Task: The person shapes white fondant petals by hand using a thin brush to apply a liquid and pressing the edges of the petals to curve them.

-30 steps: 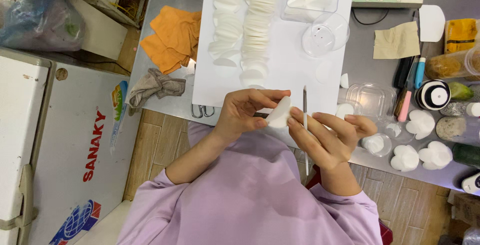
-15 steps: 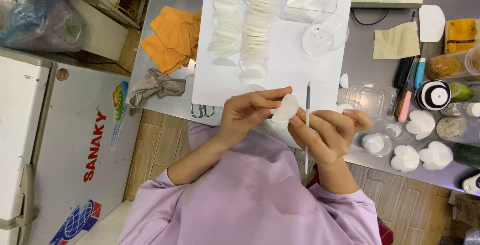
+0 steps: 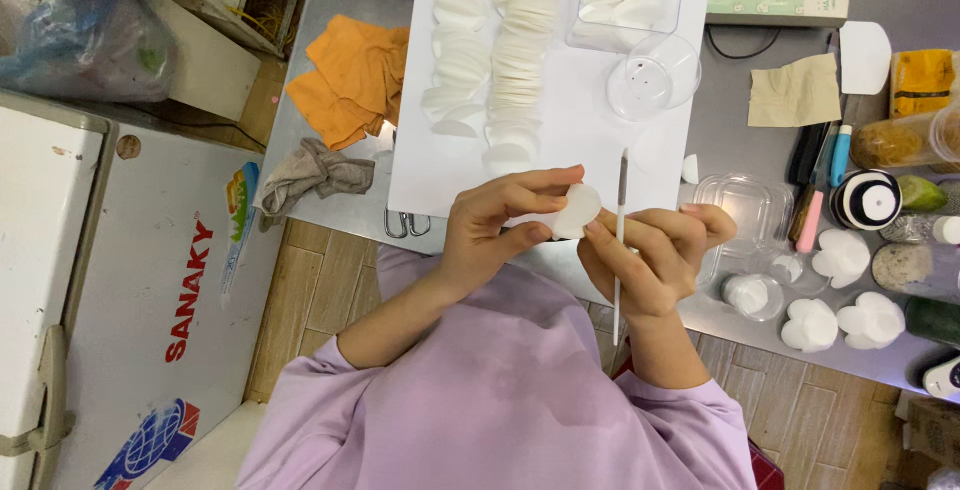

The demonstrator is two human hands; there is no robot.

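Pinching a thin white petal (image 3: 578, 212) by its edge, the left hand (image 3: 492, 230) met the right hand (image 3: 655, 255), which gripped a slim tool (image 3: 619, 240); the petal looked light, soft and easily creased.

- The left hand (image 3: 495, 225) pinches a small white petal (image 3: 577, 210) between thumb and fingers.
- The right hand (image 3: 650, 255) meets it from the other side, fingertips touching the petal, and grips a thin white stick (image 3: 619, 235) — upright between the two hands.
- Just beyond the hands lies a white sheet (image 3: 570, 140) with two rows of white petals (image 3: 495, 60).
- Past the right hand — clear cups (image 3: 755, 295) and white flowers (image 3: 840, 290) on the grey table (image 3: 750, 145).
- Beyond the left hand, well apart, lie orange cloths (image 3: 350, 80) and a grey rag (image 3: 315, 175).
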